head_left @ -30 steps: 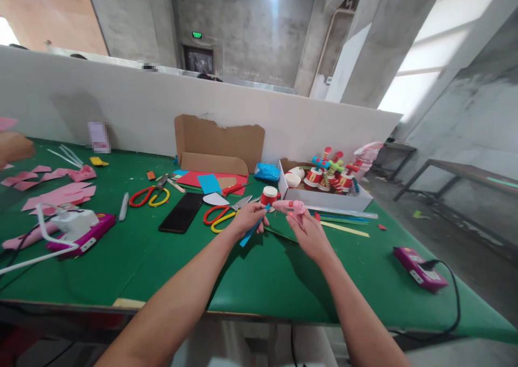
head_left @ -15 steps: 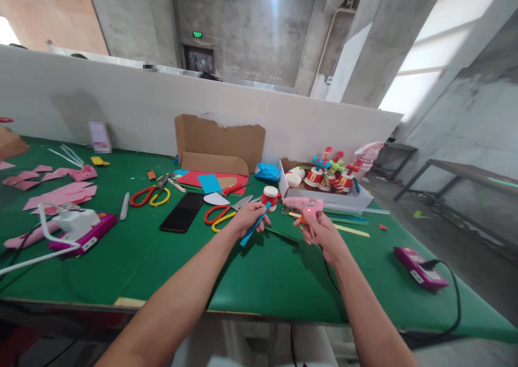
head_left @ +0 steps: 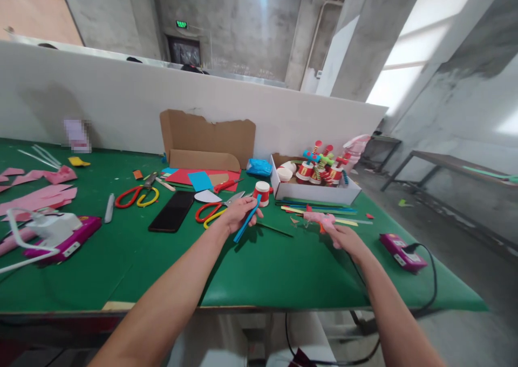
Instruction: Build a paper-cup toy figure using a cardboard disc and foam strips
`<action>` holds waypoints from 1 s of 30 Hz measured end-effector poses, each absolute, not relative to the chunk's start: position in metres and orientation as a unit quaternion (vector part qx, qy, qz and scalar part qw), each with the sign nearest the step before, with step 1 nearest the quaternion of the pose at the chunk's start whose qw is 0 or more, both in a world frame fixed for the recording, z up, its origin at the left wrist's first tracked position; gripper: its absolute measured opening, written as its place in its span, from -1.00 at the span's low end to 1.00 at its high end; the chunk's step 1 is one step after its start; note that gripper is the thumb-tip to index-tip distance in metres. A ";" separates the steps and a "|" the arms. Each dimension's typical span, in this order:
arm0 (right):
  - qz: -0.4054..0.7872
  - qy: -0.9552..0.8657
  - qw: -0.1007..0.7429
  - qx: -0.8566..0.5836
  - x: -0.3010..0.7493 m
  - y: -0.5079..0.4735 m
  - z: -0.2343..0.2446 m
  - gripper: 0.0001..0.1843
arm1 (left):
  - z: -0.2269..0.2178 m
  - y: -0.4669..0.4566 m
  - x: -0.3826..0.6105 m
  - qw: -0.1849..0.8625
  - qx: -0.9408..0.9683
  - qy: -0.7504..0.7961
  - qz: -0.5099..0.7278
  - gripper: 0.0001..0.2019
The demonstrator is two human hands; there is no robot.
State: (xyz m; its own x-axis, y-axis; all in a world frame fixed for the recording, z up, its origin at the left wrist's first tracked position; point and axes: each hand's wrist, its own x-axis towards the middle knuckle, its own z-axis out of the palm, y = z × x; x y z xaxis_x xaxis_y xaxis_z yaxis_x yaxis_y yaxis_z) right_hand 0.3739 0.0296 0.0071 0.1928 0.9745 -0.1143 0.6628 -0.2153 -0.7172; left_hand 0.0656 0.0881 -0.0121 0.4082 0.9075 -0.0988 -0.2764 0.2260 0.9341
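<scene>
My left hand (head_left: 238,215) is closed on a blue paper strip (head_left: 246,226) that slants down from its fingers above the green table (head_left: 259,270). Just beyond it stands a small red and white cup (head_left: 262,192). My right hand (head_left: 345,238) reaches out to the right and grips the handle of a pink glue gun (head_left: 319,218), which lies low on the table mat with its nozzle pointing left. Thin coloured strips (head_left: 319,209) lie just behind the gun.
A white box (head_left: 313,193) of finished cup figures stands behind the gun. Red and yellow scissors (head_left: 212,212), a second pair of scissors (head_left: 136,195), a black phone (head_left: 171,211) and a cardboard piece (head_left: 206,137) lie left. Magenta power blocks (head_left: 402,252) sit at both sides.
My right hand has carried the glue gun away from the blue strip, rightward and down to the table. My left hand still holds the strip. The view shifted slightly right.
</scene>
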 end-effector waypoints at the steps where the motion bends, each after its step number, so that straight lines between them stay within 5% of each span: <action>1: 0.253 -0.577 0.247 -0.736 0.379 0.030 0.005 -0.55 | -0.012 0.088 0.065 0.701 0.459 0.348 0.420 -0.83; 7: 0.107 -0.630 0.186 -0.746 0.391 0.026 -0.004 -0.62 | -0.009 0.087 0.064 0.693 0.461 0.365 0.418 -0.80; 11: -0.013 -0.620 0.255 -0.742 0.369 0.026 0.007 -0.69 | -0.004 0.088 0.061 0.670 0.458 0.378 0.446 -0.83; 15: 0.073 -0.725 0.300 -0.615 0.305 0.042 0.016 -0.73 | 0.000 0.091 0.052 0.635 0.455 0.387 0.490 -0.84; 22: 0.153 -0.785 0.060 -0.598 0.212 0.082 0.000 -0.93 | 0.003 0.092 0.040 0.600 0.435 0.419 0.525 -0.84; 30: 0.164 -0.793 0.076 -0.582 0.213 0.091 0.004 -0.89 | 0.001 0.095 0.042 0.593 0.445 0.433 0.512 -0.85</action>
